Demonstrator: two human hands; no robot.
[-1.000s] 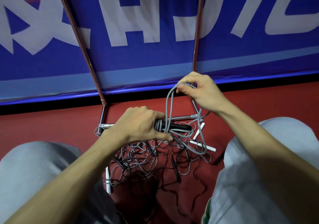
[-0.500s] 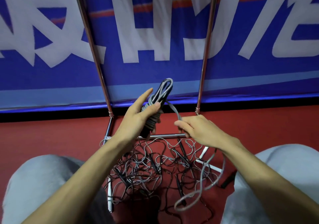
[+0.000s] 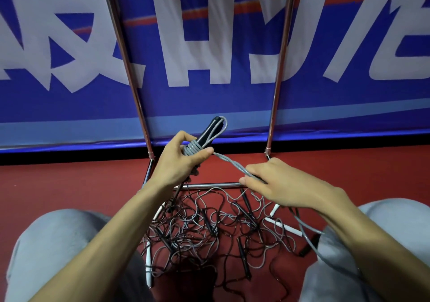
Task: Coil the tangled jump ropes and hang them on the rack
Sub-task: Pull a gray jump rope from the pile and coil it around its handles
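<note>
Grey rope [image 3: 195, 149], hung in loose loops a second ago, has been wound in tight turns round the black handles [image 3: 210, 131], which are gripped by the left hand [image 3: 183, 162] above the rack [image 3: 209, 185]. Its free strand [image 3: 230, 162] is pinched and drawn taut by the right hand [image 3: 277, 183], so one coil is judged nearly bound; the tangled pile [image 3: 209, 227] lies unsorted on the floor [image 3: 69, 185] by its far edge.

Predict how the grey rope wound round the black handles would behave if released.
Likely floppy: past the right hand the grey rope droops in loose curves. The turns round the black handles would probably slacken, since the left hand pinches them. Probably light, being thin.
</note>
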